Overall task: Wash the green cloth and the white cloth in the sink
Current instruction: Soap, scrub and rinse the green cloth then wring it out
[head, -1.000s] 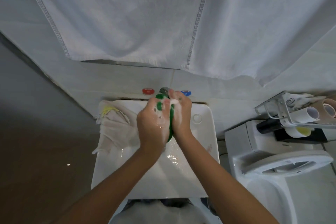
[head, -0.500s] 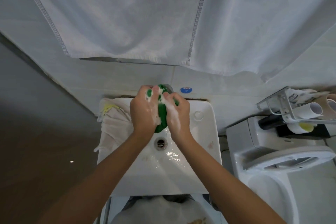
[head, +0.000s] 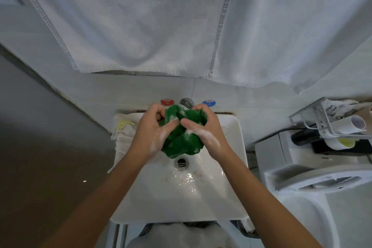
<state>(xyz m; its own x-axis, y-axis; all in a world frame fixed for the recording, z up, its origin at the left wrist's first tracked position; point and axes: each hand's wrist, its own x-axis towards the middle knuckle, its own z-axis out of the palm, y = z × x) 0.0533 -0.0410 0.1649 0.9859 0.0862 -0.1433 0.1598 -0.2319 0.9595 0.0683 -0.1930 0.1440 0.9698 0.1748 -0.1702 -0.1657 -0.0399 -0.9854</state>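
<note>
A bunched green cloth (head: pixel 182 137) is held over the back half of a white sink (head: pixel 231 187), gripped from both sides and covered in patches of soap foam. The left hand (head: pixel 154 133) is curled round the cloth's left side, its fingers tucked into the fabric near the back edge of the sink, while the right hand (head: pixel 203 129) is closed on the cloth's right side, thumb pressed across the front. Suds are seen on the backs of both hands and on the wrists. The lower folds of the cloth hang just above the drain (head: pixel 181 162), and the basin below is wet and glistening. A white cloth (head: pixel 125 137) is draped over the sink's left rim, near the back left corner, partly hidden behind the left wrist. A metal tap (head: pixel 187 102) is mounted at the wall behind the sink, flanked by a red knob (head: pixel 166 101) and a blue knob (head: pixel 209 103). A large white towel (head: pixel 161 22) hangs above. To the right of the sink a toilet (head: pixel 302 167) is seen, with a wire rack (head: pixel 326 121) of rolled items above its cistern.
</note>
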